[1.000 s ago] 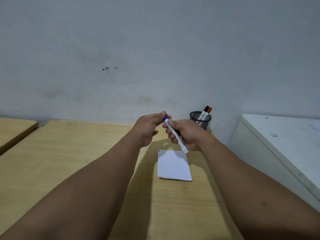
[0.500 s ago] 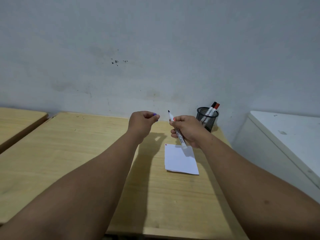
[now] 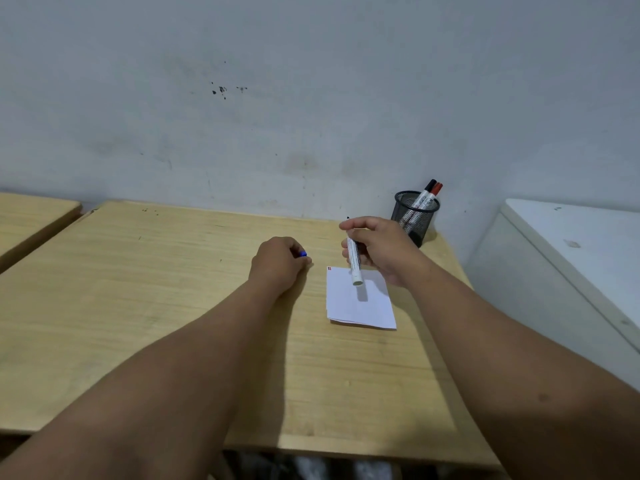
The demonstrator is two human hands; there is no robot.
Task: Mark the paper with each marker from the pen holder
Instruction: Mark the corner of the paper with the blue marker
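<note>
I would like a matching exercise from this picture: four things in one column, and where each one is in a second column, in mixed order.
Things:
1. blue cap
2. uncapped marker
3. paper
4. pen holder

Places:
A. flat on the desk
B. in the left hand
C. at the desk's far right corner, by the wall
D. in the right hand, above the paper

Pairs: 1-B, 2-D, 3-A, 4-C
</note>
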